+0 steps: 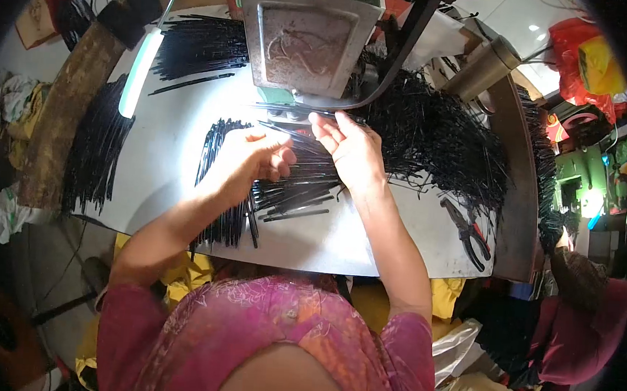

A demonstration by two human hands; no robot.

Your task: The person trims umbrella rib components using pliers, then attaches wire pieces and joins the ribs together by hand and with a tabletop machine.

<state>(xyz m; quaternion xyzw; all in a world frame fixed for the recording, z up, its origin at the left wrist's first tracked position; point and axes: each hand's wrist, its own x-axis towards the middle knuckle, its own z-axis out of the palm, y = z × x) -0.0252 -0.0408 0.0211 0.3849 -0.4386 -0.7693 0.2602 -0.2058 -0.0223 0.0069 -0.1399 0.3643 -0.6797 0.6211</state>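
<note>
My left hand is closed with curled fingers, in front of the machine's lower end. Whatever it pinches is too small to make out; a thin strip passes close by its fingertips. Thumb and fingers of my right hand close on a thin black strip at the foot of the green and grey machine. Beneath and between both hands lies a spread of black strips. A neater bundle of black strips rests under my left forearm.
A tangled heap of black pieces covers the table's right side. Red-and-black pliers lie near the front edge. More bundled strips sit left, below a lit lamp. A metal cylinder stands back right. Another person is at far right.
</note>
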